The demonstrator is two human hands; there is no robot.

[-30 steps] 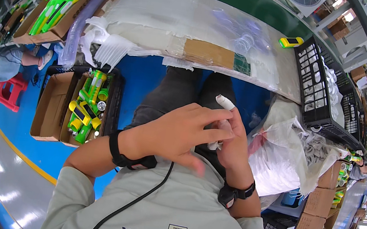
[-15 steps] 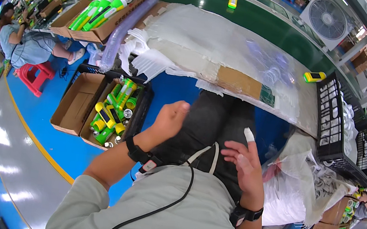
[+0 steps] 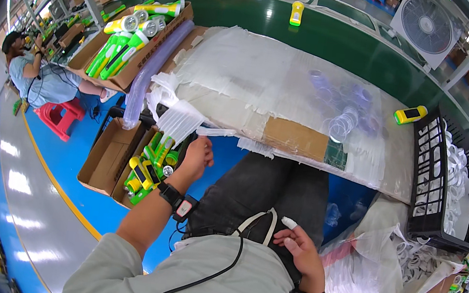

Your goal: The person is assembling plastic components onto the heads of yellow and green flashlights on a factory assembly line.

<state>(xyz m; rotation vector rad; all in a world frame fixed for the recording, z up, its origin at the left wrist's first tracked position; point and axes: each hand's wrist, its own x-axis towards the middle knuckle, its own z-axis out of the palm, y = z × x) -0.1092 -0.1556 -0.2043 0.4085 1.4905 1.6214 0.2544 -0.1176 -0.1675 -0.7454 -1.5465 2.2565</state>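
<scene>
My left hand (image 3: 199, 156) is raised at the near edge of the padded worktop, its fingers curled in with nothing showing in them. Beside it, on the left, a carton of green and yellow flashlights (image 3: 144, 174) sits low in a black crate. My right hand (image 3: 300, 248) hovers over my lap, its fingers apart and holding nothing. A white covering (image 3: 289, 222) wraps one of its fingertips. Clear plastic rings (image 3: 344, 123) lie on the worktop (image 3: 232, 79) ahead of me.
An open carton (image 3: 106, 158) adjoins the flashlight carton. Another flashlight box (image 3: 132, 64) and a rolled clear plastic sheet (image 3: 146, 79) are at far left. A black crate of white rings (image 3: 431, 176) stands right, above a white sack (image 3: 359, 268). Single flashlights (image 3: 296, 14) rest beyond.
My left hand has moved left and lower, away from over my lap. My right hand has dropped closer to my body. The view has tilted up, showing more of the far bench.
</scene>
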